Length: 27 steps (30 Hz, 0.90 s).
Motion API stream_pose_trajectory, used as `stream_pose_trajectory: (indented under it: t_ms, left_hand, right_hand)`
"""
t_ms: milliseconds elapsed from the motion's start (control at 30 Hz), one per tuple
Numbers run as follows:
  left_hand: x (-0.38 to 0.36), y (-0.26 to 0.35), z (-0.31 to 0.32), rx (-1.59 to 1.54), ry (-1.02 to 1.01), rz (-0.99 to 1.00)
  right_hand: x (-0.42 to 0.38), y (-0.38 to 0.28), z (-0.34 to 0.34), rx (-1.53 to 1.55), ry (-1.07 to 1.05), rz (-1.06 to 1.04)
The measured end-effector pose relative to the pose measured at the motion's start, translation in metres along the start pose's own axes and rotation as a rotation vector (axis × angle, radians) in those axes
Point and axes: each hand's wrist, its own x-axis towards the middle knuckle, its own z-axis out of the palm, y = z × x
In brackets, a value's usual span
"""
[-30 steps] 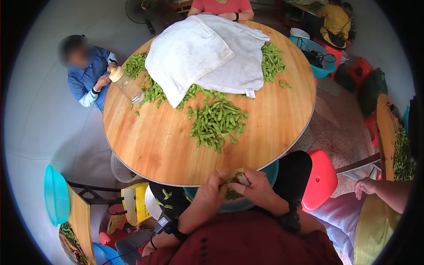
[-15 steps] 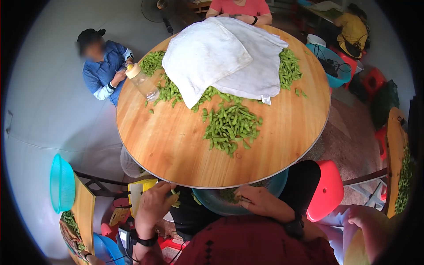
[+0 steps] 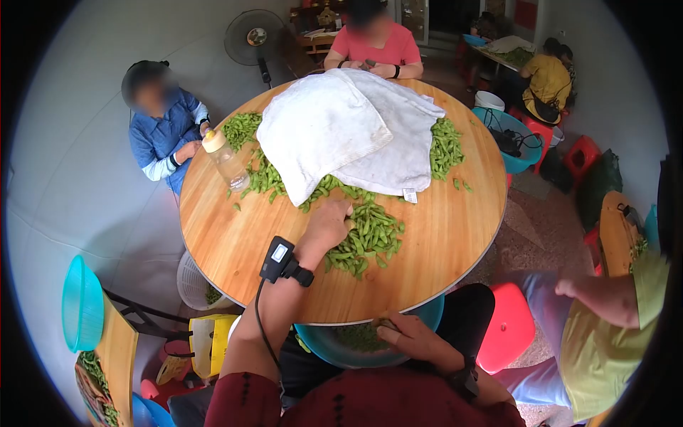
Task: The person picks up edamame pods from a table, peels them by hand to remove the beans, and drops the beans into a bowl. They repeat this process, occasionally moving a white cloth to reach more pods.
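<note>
My left hand reaches over the table onto the near pile of green soybean pods. Its fingers curl in at the pile's left edge, closed around pods and partly hidden. Below the table's near edge, my right hand is held over a teal basin at my lap, fingers pinched together. What sits between those fingertips is too small to make out. Small green pieces lie in the basin. White cloths cover a larger heap of pods behind the near pile.
A clear bottle with a yellow cap stands on the round wooden table. One person in blue sits at left, another in pink across. A person in yellow-green is at right beside a red stool.
My left hand has moved from beside the table's near edge up and forward onto the pod pile. The view has tilted upward. At right, the person in yellow-green has come further into view.
</note>
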Motion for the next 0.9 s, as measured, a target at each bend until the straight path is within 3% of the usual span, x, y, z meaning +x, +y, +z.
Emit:
stream_pose_trajectory:
  t_ms: [67,167,233,400,467,567,633,867,900]
  left_hand:
    - [-0.016,0.005,-0.003,-0.095,0.026,0.024]
    - [-0.049,0.015,-0.011,-0.216,0.067,0.06]
    - [-0.068,0.019,-0.012,-0.813,0.095,-0.103]
    - [-0.116,0.064,-0.031,-1.295,0.027,-0.178]
    - [-0.132,0.068,-0.021,-1.246,0.009,-0.152]
    - [-0.142,0.071,-0.018,-1.101,0.06,-0.075]
    - [-0.146,0.074,-0.027,-0.405,0.168,0.119]
    - [-0.16,0.08,-0.015,-0.537,0.103,0.044]
    - [-0.16,0.08,-0.014,-0.402,0.095,0.108]
  right_hand:
    - [0.0,-0.002,-0.001,0.103,-0.002,0.085]
    - [0.007,0.005,-0.004,0.049,0.001,0.054]
    - [0.015,0.008,-0.002,0.136,0.009,0.044]
    - [0.032,-0.014,0.001,0.476,0.018,0.084]
    - [0.036,-0.018,0.004,0.675,-0.043,-0.023]
    - [0.035,-0.012,0.009,0.744,0.022,-0.02]
    - [0.034,-0.009,0.007,0.726,0.0,-0.024]
    - [0.027,-0.013,0.007,0.644,0.016,-0.031]
    - [0.026,-0.013,0.008,0.644,0.019,-0.03]
